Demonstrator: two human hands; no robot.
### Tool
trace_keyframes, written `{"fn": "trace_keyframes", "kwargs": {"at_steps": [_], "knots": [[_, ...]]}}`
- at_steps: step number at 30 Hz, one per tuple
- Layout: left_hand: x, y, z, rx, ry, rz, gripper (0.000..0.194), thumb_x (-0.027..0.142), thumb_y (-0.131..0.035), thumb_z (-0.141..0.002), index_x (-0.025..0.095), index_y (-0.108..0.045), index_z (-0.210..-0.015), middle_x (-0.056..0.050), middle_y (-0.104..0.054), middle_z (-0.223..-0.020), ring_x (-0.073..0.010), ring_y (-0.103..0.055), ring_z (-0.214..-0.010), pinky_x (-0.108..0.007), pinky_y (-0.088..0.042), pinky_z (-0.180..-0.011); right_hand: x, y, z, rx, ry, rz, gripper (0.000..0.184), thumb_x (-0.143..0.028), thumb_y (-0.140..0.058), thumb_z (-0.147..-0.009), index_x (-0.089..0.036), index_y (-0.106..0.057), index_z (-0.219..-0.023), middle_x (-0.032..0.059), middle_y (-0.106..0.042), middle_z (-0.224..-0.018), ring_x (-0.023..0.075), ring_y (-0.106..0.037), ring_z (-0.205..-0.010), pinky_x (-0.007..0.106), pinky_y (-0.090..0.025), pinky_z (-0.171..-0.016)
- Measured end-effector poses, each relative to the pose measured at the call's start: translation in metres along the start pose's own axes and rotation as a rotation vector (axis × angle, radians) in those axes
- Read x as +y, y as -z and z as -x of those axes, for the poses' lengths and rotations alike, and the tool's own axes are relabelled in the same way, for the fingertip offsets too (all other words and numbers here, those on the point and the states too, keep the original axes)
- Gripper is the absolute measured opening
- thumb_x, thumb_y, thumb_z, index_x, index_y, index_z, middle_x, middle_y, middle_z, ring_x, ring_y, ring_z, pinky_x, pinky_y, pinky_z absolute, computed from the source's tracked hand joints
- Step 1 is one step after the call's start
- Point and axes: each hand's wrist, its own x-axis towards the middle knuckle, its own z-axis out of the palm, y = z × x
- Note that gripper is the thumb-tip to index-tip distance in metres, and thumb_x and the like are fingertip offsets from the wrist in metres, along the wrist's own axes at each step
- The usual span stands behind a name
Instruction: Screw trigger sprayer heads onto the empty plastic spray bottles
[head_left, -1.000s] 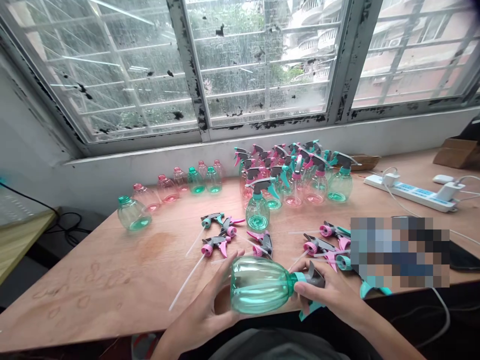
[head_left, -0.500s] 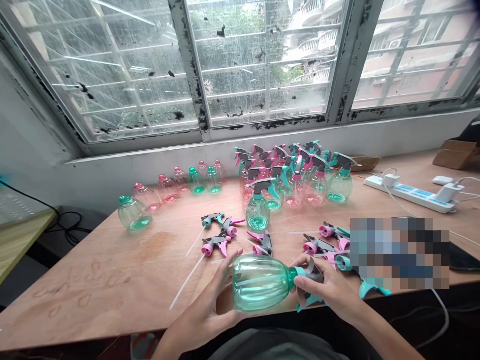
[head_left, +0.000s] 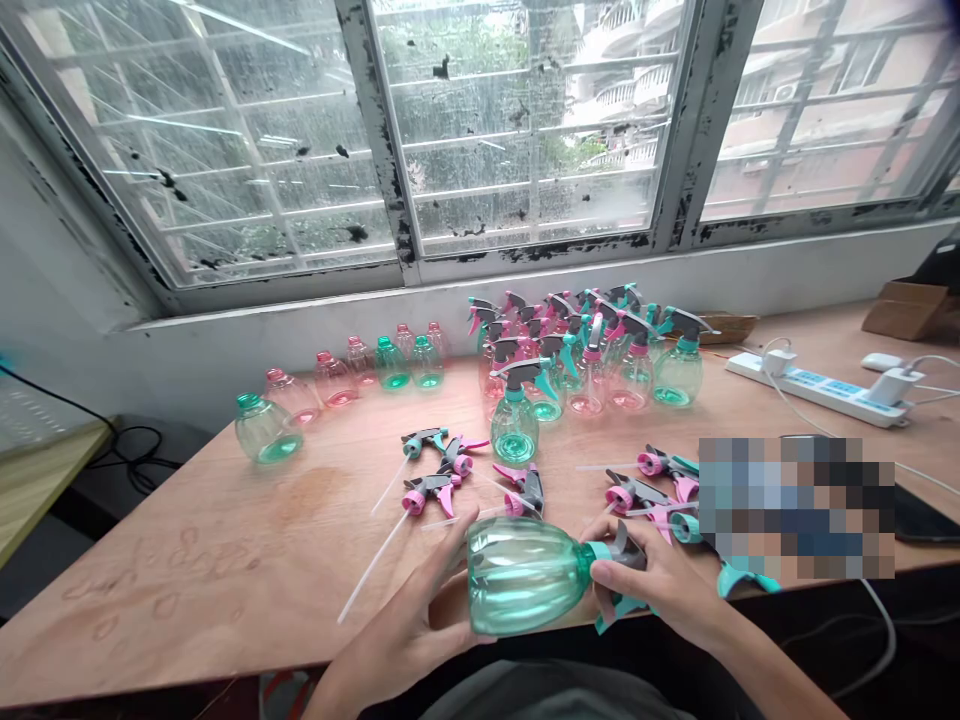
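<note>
Left hand [head_left: 421,602] cups sideways bottle [head_left: 525,577]; right hand [head_left: 665,575] grips sprayer [head_left: 631,549].

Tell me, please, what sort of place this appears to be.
Probably a small workroom: a wooden table bears many grouped spray bottles, loose spray heads and a power strip.

Open tabletop [head_left: 225,560] left of spray heads [head_left: 433,488]
</note>
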Motion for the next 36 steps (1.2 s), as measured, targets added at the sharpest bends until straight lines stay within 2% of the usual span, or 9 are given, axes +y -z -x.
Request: {"fn": "trace_keyframes", "kwargs": {"at_steps": [3,5,8,11,17,22,27,31,36], "knots": [[-0.005,-0.003,0.000,-0.013,-0.002,0.116,0.085,0.035,-0.064,-0.099,0.043,-0.009,-0.163,-0.005,-0.032,-0.169,-0.0302,-0.041,-0.150,-0.048,-0.043,-0.119,-0.001,0.000,-0.001,-0.019,-0.011,-0.035,0.034,-0.044,-0.081,-0.084,-0.018,-0.062,-0.092,-0.0009,-0.076,-0.063,0.0182,-0.072,-0.054,0.028,-0.051,-0.059],[-0.003,-0.003,0.000,-0.001,0.015,0.093,0.103,0.036,-0.077,-0.090,0.042,-0.005,-0.163,-0.005,-0.033,-0.169,-0.0319,-0.040,-0.151,-0.048,-0.040,-0.121,-0.001,-0.001,-0.001,-0.023,-0.007,-0.040,0.033,-0.044,-0.081,-0.085,-0.018,-0.062,-0.091,-0.0014,-0.076,-0.062,0.0176,-0.072,-0.054,0.027,-0.051,-0.059],[0.003,-0.001,0.000,0.022,0.036,-0.068,0.122,0.032,-0.091,-0.074,0.038,-0.007,-0.163,-0.005,-0.027,-0.171,-0.0357,-0.028,-0.155,-0.051,-0.025,-0.127,0.000,-0.001,-0.002,-0.018,-0.001,-0.036,0.032,-0.042,-0.082,-0.085,-0.017,-0.062,-0.091,-0.0014,-0.076,-0.061,0.0167,-0.072,-0.053,0.025,-0.051,-0.058],[0.007,0.002,0.001,0.026,0.024,-0.157,0.104,0.032,-0.082,-0.084,0.037,-0.015,-0.163,-0.004,-0.022,-0.172,-0.0357,-0.018,-0.158,-0.054,-0.017,-0.129,0.001,0.001,-0.002,-0.018,0.003,-0.026,0.031,-0.041,-0.081,-0.086,-0.017,-0.062,-0.091,-0.0006,-0.077,-0.061,0.0167,-0.072,-0.052,0.025,-0.050,-0.057],[0.007,0.000,0.002,-0.035,-0.031,-0.037,0.080,0.026,-0.059,-0.101,0.044,-0.011,-0.162,0.000,-0.021,-0.173,-0.0283,-0.030,-0.156,-0.045,-0.035,-0.124,0.005,0.004,-0.004,-0.029,-0.008,-0.038,0.030,-0.040,-0.080,-0.087,-0.018,-0.060,-0.092,0.0008,-0.079,-0.062,0.0180,-0.074,-0.053,0.026,-0.052,-0.059],[0.008,0.001,0.003,0.006,0.006,-0.139,0.117,0.026,-0.086,-0.080,0.045,-0.005,-0.162,0.000,-0.013,-0.174,-0.0341,-0.018,-0.158,-0.051,-0.025,-0.128,0.008,0.004,-0.004,-0.012,-0.026,-0.072,0.034,-0.045,-0.079,-0.087,-0.019,-0.058,-0.092,0.0004,-0.078,-0.061,0.0173,-0.071,-0.051,0.027,-0.051,-0.056],[0.013,-0.001,-0.001,0.018,0.018,-0.037,0.095,0.028,-0.081,-0.086,0.037,-0.024,-0.161,-0.005,-0.028,-0.171,-0.0319,-0.024,-0.157,-0.048,-0.028,-0.127,0.009,0.004,-0.004,0.013,-0.034,-0.069,0.036,-0.047,-0.079,-0.086,-0.019,-0.057,-0.093,0.0000,-0.077,-0.062,0.0165,-0.069,-0.050,0.027,-0.050,-0.054],[0.009,-0.004,-0.002,-0.004,-0.028,0.131,0.073,0.038,-0.063,-0.100,0.041,-0.023,-0.161,-0.006,-0.034,-0.168,-0.0301,-0.041,-0.150,-0.047,-0.037,-0.123,0.008,0.005,-0.005,-0.004,-0.042,-0.066,0.036,-0.048,-0.078,-0.086,-0.020,-0.057,-0.090,0.0007,-0.078,-0.061,0.0173,-0.070,-0.051,0.027,-0.051,-0.055],[0.009,-0.002,0.000,0.012,-0.037,-0.022,0.108,0.047,-0.086,-0.078,0.043,-0.016,-0.162,-0.005,-0.015,-0.174,-0.0371,-0.029,-0.155,-0.051,-0.032,-0.125,0.005,0.003,-0.004,0.015,-0.039,-0.046,0.037,-0.051,-0.078,-0.086,-0.019,-0.060,-0.091,0.0008,-0.077,-0.060,0.0180,-0.070,-0.051,0.028,-0.051,-0.055]]}}
